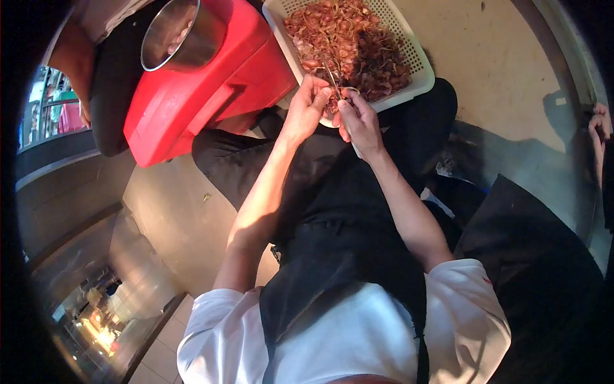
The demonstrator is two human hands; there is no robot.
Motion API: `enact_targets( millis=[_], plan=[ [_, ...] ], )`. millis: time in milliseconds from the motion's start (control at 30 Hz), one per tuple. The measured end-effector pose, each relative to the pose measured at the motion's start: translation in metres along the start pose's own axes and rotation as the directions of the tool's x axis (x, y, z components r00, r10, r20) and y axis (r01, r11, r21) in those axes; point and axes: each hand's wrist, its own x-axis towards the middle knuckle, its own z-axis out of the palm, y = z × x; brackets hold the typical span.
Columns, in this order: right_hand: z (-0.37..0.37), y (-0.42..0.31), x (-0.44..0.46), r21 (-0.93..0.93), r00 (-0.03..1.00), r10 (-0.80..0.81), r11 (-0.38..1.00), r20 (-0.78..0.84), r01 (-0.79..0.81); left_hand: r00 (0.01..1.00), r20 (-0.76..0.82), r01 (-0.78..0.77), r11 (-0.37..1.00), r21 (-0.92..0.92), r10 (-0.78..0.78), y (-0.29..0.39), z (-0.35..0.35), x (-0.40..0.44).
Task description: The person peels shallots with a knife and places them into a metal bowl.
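While sunlight catches the arms, two hands work a thin knife (334, 80) over the basket's near edge.
The right hand (362, 124) grips the knife; the left hand (307, 107) has its fingers drawn in beside the blade, though I can't tell what they hold. Reddish shallots (329, 29) fill the white basket (419, 67), left of which a metal bowl (203, 48) sits on a red stool (173, 105).

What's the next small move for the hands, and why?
Probably a short, light stroke of the knife with the right hand, clear of the left fingertips. Its thin blade reaches up from the right hand beside the left hand, over the basket of reddish bulbs and skins. Whatever the fingertips hold is too small to make out, so go gently.
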Motion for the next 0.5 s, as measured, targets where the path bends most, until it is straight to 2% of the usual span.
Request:
enact_targets(
  millis=[167,367,467,500],
  plan=[
    [0.007,-0.002,0.004,0.029,0.999,-0.018,0.999,-0.032,0.019,0.994,-0.072,-0.063,0.964,0.257,0.084,0.026,0.003,-0.005],
    [0.005,-0.004,-0.001,0.118,0.999,0.048,0.992,-0.014,-0.046,0.974,-0.048,-0.192,0.914,0.357,0.223,0.024,0.007,-0.014],
    [0.006,-0.003,-0.001,0.135,0.998,0.055,0.989,-0.005,-0.053,0.971,-0.024,-0.212,0.9,0.38,0.239,0.019,0.006,-0.015],
    [0.005,-0.003,-0.001,0.157,0.998,0.067,0.985,0.0,-0.066,0.949,-0.004,-0.283,0.857,0.431,0.315,0.014,0.005,-0.015]
  ],
)
